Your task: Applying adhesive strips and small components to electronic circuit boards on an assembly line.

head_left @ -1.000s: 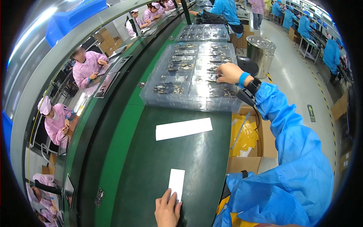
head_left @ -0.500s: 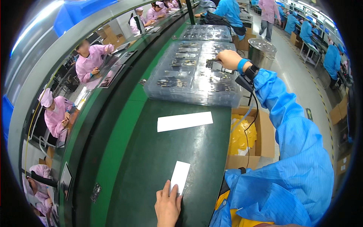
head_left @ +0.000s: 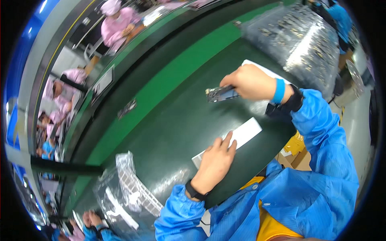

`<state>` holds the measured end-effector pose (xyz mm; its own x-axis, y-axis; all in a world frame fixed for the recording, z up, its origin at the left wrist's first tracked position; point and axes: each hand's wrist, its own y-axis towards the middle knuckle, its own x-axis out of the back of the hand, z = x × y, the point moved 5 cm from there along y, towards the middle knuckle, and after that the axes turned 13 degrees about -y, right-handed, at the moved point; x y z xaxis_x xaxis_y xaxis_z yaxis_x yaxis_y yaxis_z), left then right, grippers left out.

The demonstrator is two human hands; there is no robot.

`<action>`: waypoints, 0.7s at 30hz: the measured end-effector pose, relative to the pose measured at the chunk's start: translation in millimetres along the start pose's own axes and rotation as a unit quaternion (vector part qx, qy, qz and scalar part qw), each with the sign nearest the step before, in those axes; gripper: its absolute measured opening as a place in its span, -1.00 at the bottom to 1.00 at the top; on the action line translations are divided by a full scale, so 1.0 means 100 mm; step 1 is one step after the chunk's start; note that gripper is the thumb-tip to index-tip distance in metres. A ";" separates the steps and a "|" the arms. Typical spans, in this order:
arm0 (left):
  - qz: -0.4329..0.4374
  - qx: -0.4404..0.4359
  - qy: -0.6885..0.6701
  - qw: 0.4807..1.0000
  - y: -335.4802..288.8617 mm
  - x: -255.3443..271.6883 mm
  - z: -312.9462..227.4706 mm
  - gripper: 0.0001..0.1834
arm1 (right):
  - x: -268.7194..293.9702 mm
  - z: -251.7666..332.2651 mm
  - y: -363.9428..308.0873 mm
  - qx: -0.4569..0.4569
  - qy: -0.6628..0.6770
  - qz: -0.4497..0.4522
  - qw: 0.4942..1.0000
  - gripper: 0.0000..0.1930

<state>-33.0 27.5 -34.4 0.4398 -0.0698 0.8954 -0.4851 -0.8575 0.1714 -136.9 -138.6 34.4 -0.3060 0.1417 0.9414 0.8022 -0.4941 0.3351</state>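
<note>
My right hand [head_left: 251, 82] is closed on a small dark circuit board [head_left: 220, 94], holding it by one end over the green bench. My left hand [head_left: 216, 160] lies with its fingers stretched out on a white paper strip [head_left: 248, 130] on the bench top. Under the left fingers the middle of that strip is hidden. Behind my right hand a second white strip [head_left: 261, 69] shows in part. A stack of clear plastic trays [head_left: 277, 42] with rows of circuit boards stands at the far right.
Another circuit board [head_left: 127, 109] rests on the green conveyor belt [head_left: 161, 94]. Clear plastic bags [head_left: 116, 197] lie at the lower left. Below the bench's right edge is a cardboard box [head_left: 301, 160] with yellow pieces. Co-workers [head_left: 116, 24] sit across the line.
My right hand has come from the tray stack back toward me, carrying a circuit board. The view has turned left. My left hand is still on the white strip.
</note>
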 end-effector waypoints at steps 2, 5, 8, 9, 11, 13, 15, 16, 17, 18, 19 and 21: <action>0.010 0.017 0.013 1.000 -0.03 -0.07 -0.06 -0.61 | -0.25 0.47 0.10 0.086 -0.049 -0.052 0.994 -0.90; 0.010 0.015 0.047 0.999 -0.07 -0.17 -0.09 -0.54 | -0.63 1.02 0.07 0.199 -0.107 -0.050 0.973 -0.84; 0.016 0.031 0.047 0.998 -0.10 -0.22 -0.12 -0.42 | -0.80 1.12 -0.03 0.209 -0.068 -0.042 0.975 -0.82; 0.014 0.035 0.038 0.999 -0.10 -0.22 -0.14 -0.42 | -0.77 1.04 -0.04 0.174 -0.006 -0.010 0.985 -0.79; 0.012 0.052 0.048 0.997 -0.11 -0.19 -0.15 -0.40 | -0.61 0.87 -0.07 0.117 0.097 -0.040 0.988 -0.73; 0.015 0.063 0.026 0.998 -0.11 -0.18 -0.10 -0.39 | -0.46 0.65 -0.10 0.011 0.184 -0.050 0.982 -0.76; 0.003 0.041 0.004 0.999 -0.11 -0.14 -0.10 -0.39 | -0.45 0.39 -0.27 -0.183 0.392 -0.031 0.901 -0.82; 0.001 0.037 -0.021 0.999 -0.11 -0.13 -0.09 -0.37 | -0.39 0.34 -0.35 -0.234 0.489 -0.009 0.840 -0.75; 0.002 0.031 -0.025 0.999 -0.10 -0.12 -0.08 -0.37 | -0.41 0.34 -0.40 -0.240 0.485 -0.010 0.841 -0.75; 0.007 0.033 -0.054 0.998 -0.08 -0.10 -0.06 -0.37 | -0.44 0.32 -0.46 -0.251 0.535 -0.049 0.805 -0.70; 0.012 0.035 -0.083 0.996 -0.07 -0.08 -0.05 -0.36 | -0.47 0.31 -0.52 -0.260 0.582 -0.088 0.765 -0.64; 0.022 0.032 -0.095 0.995 -0.05 -0.01 -0.06 -0.36 | -0.47 0.28 -0.67 -0.264 0.533 -0.097 0.798 -0.58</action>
<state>-35.0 34.9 -33.8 0.5571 -0.1985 0.8063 -0.4606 -0.8818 0.1011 -162.0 -88.4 -31.7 -0.8867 -0.4110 0.2117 0.4441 -0.8845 0.1429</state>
